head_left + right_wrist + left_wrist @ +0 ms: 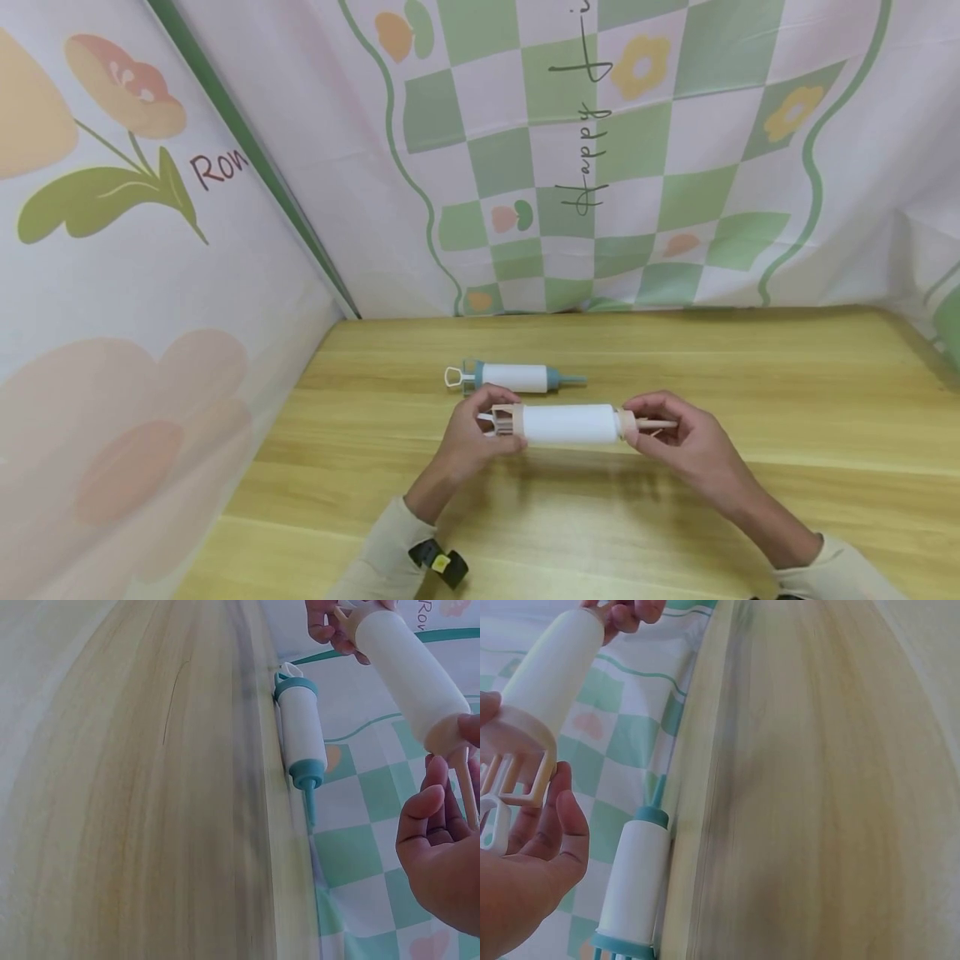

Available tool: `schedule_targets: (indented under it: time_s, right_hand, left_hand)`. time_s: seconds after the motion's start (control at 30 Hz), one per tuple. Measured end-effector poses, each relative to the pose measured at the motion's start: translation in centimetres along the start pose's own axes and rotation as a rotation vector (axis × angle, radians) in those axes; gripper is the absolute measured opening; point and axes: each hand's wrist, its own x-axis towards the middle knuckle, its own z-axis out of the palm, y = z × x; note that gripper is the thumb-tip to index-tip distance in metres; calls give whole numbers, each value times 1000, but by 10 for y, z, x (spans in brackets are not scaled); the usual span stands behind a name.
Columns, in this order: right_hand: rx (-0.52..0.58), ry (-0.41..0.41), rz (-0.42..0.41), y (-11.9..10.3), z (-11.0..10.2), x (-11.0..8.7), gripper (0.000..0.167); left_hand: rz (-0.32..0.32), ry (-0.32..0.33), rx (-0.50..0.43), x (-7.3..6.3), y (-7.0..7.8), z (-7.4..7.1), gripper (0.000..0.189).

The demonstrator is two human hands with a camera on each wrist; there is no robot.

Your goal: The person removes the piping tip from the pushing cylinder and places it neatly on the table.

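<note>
A large white-barrelled syringe (568, 423) with peach-coloured ends is held level above the table between both hands. My left hand (474, 433) grips its frame-like peach end, where a white loop handle (496, 825) sticks out. At the other end, my right hand (690, 442) pinches the peach nozzle cap, and the long thin nozzle (464, 787) runs past the fingers into the palm side. Just beyond the hands lies a second syringe (515, 378) with a white barrel, teal ends and a white loop handle, its nozzle pointing right.
The wooden table (360, 467) stretches under both arms. A white curtain (660, 167) with green checks hangs along its back edge, and a floral sheet (150, 333) closes the left side. A black band (438, 562) sits on the left sleeve.
</note>
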Motion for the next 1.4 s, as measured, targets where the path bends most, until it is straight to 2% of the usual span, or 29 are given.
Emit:
schedule_targets:
  time_s: [0.4,0.6,0.8,1.03,1.2,1.4]
  right_hand:
    - [71,-50,-4,4,0,0,37]
    - [-40,-14,68,0,1,2,28]
    - [-142,17,139,-2,4,4,34]
    - [-74,66,190,-5,4,5,36]
    - [-36,50,226,-6,3,5,32]
    - [-52,33,221,-5,5,3,32]
  left_hand:
    - [-25,8,-15,-1,-2,0,44]
    - [-18,8,-15,-1,-1,-1,44]
    - [-16,5,-16,-2,-2,-2,45]
    - [-24,-1,-21,-1,-4,-2,45]
    - [-24,-2,-21,-2,-4,-2,45]
    - [-26,0,-25,-2,-4,-2,46]
